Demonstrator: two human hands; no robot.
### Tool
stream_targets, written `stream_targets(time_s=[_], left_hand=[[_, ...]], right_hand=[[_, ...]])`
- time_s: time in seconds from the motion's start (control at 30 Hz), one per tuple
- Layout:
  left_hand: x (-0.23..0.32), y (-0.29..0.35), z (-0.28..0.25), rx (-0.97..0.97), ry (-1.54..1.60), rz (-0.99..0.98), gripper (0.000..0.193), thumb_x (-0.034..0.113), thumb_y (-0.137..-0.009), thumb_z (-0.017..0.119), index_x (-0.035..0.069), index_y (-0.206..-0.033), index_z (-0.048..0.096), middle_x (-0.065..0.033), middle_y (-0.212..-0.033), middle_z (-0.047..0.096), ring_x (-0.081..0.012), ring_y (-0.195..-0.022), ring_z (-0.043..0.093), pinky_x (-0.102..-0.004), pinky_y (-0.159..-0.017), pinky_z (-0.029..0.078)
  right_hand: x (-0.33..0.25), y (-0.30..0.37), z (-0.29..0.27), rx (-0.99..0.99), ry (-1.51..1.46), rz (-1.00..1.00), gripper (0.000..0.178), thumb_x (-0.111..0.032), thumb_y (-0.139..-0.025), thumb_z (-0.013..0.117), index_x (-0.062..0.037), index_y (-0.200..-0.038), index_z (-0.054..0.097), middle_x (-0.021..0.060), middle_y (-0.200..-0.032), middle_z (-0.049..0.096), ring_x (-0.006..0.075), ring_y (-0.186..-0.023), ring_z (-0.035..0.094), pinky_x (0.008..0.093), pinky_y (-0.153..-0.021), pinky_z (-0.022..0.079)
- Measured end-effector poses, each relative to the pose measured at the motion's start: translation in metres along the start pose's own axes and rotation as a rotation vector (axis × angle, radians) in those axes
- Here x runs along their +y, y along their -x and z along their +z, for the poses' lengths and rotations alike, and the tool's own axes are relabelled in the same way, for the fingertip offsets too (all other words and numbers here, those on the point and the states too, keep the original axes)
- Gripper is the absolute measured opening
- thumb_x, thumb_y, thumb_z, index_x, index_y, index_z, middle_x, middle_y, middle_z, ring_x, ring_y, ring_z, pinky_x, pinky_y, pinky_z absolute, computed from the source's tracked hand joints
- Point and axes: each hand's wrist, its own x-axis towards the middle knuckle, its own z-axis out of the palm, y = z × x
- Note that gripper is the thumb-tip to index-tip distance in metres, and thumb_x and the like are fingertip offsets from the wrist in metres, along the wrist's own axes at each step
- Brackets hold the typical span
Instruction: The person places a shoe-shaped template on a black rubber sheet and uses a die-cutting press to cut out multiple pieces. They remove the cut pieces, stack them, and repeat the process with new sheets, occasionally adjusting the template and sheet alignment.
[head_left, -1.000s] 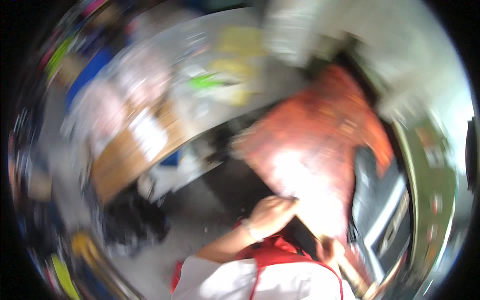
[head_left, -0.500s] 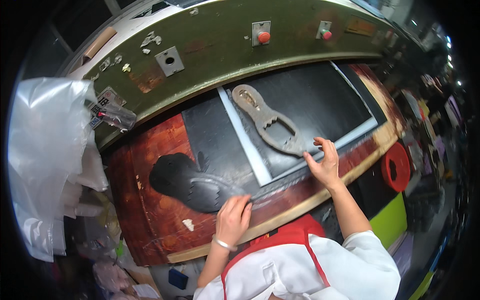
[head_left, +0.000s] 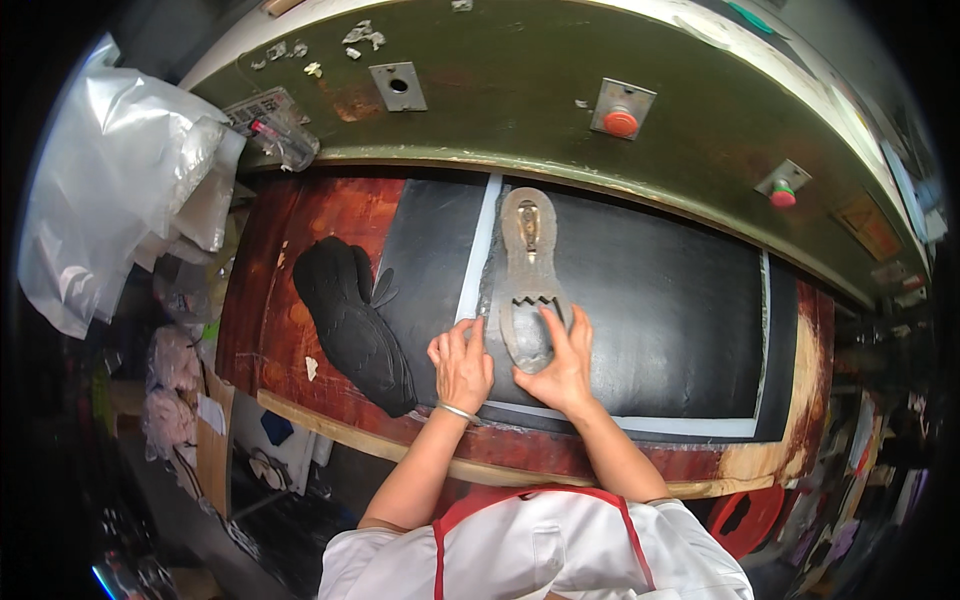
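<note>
A grey metal sole-shaped cutting die [head_left: 531,268] lies upright on a smooth black sheet [head_left: 660,320]. It has an opening with a zigzag edge in its near half and a spring-like insert at its far end. My right hand [head_left: 562,365] grips the near end of the die, thumb at the tip and fingers on its right side. Just left of the die, my left hand [head_left: 463,368] rests with its fingers loosely bent at the sheet's left edge, holding nothing that I can see. A stack of black sole-shaped pieces [head_left: 350,320] lies farther left.
A reddish-brown board [head_left: 300,215] with a pale wooden front edge lies underneath. White strips [head_left: 690,425] border the black sheet. Behind rises a green machine beam [head_left: 490,100] with a red button [head_left: 620,122]. Clear plastic bags [head_left: 130,190] hang at left; a red tub [head_left: 745,520] is low right.
The die has turned more upright and stands farther left on the sheet. My left hand has let go of the black pieces, which now lie stacked at left. The view has shifted.
</note>
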Motion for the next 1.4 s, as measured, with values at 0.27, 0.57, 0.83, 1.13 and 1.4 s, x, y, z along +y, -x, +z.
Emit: stream_targets(time_s=[0.27, 0.57, 0.83, 1.13, 1.4], left_hand=[[-0.011, -0.010, 0.010, 0.020, 0.064, 0.008, 0.052, 0.006, -0.074, 0.060, -0.002, -0.125, 0.054, -0.0145, -0.118, 0.051, -0.0299, -0.099, 0.050, -0.0479, -0.094, 0.035], [-0.013, -0.059, 0.015, -0.015, 0.104, 0.014, 0.049, 0.002, -0.074, 0.058, -0.002, -0.123, 0.057, -0.0127, -0.115, 0.053, -0.0297, -0.100, 0.050, -0.0449, -0.094, 0.036], [-0.018, -0.125, 0.033, 0.075, 0.114, 0.012, 0.049, -0.001, -0.077, 0.057, 0.004, -0.125, 0.057, -0.0121, -0.110, 0.056, -0.0303, -0.097, 0.052, -0.0429, -0.088, 0.039], [-0.002, -0.127, 0.023, -0.099, 0.147, -0.089, 0.010, 0.015, -0.085, 0.065, 0.007, -0.089, 0.062, -0.0075, -0.069, 0.053, -0.0297, -0.070, 0.053, -0.0400, -0.068, 0.039], [-0.009, -0.165, 0.052, -0.049, 0.105, -0.060, 0.010, 0.016, -0.084, 0.063, 0.008, -0.079, 0.066, -0.0101, -0.070, 0.063, -0.0305, -0.067, 0.060, -0.0422, -0.062, 0.043]], right_hand=[[-0.010, 0.001, 0.019, 0.123, 0.155, -0.006, 0.096, -0.015, -0.050, 0.087, -0.0110, -0.135, 0.042, 0.0304, -0.137, 0.029, 0.0469, -0.126, 0.034, 0.0501, -0.104, 0.035], [-0.003, -0.053, 0.028, 0.156, 0.142, -0.006, 0.104, -0.019, -0.053, 0.087, -0.0041, -0.140, 0.031, 0.0344, -0.138, 0.027, 0.0514, -0.126, 0.031, 0.0523, -0.105, 0.034], [0.068, -0.112, -0.066, 0.409, 0.017, 0.062, 0.089, -0.027, -0.079, 0.075, 0.0001, -0.146, 0.023, 0.0253, -0.145, 0.033, 0.0375, -0.134, 0.035, 0.0470, -0.108, 0.033], [0.155, -0.201, -0.242, 1.020, 0.444, 0.075, 0.091, -0.060, -0.096, 0.030, 0.0105, -0.147, 0.004, 0.0350, -0.151, 0.007, 0.0460, -0.142, 0.007, 0.0508, -0.115, 0.008], [0.166, -0.194, -0.232, 1.018, 0.406, 0.083, 0.088, -0.052, -0.096, 0.042, 0.0083, -0.148, 0.004, 0.0328, -0.151, 0.009, 0.0439, -0.142, 0.008, 0.0493, -0.116, 0.008]])
